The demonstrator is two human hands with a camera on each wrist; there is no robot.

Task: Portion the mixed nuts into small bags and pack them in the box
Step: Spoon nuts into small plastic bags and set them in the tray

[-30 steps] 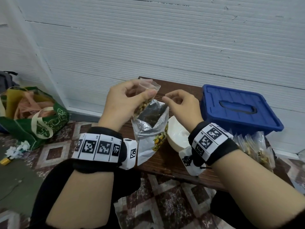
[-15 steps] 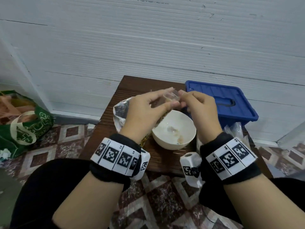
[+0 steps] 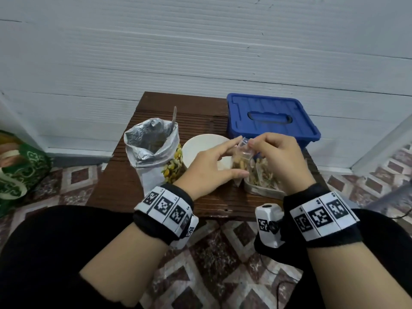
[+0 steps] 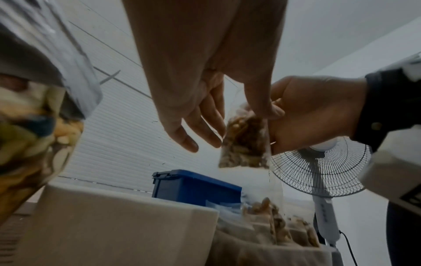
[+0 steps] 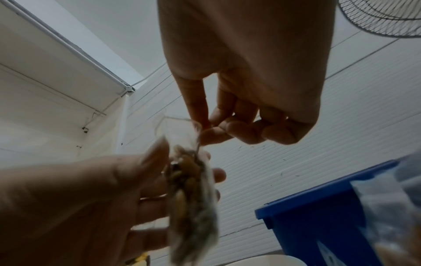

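Note:
A small clear bag of mixed nuts [image 3: 241, 158] hangs above the table between my hands, just left of a metal tray [image 3: 263, 191] that holds several filled small bags. My right hand [image 3: 250, 144] pinches the bag's top edge; the right wrist view shows that pinch [image 5: 205, 129] and the bag [image 5: 191, 189]. My left hand [image 3: 223, 162] lies beside the bag with straight fingers, thumb under it and index near its top. In the left wrist view those fingers [image 4: 193, 136] stand apart from the bag [image 4: 243, 144]. The blue box [image 3: 269, 117] sits shut behind.
An open foil bag of nuts [image 3: 151, 152] with a spoon handle [image 3: 174, 117] sticking out stands at the left of the small wooden table [image 3: 124, 181]. A white bowl [image 3: 200, 139] sits in the middle. A green bag [image 3: 20, 170] lies on the floor left; a fan [image 4: 323, 171] stands right.
Both hands have carried the small bag rightward and down, from above the foil bag, past the bowl, to beside the tray. My left hand's pinch has loosened to straight fingers.

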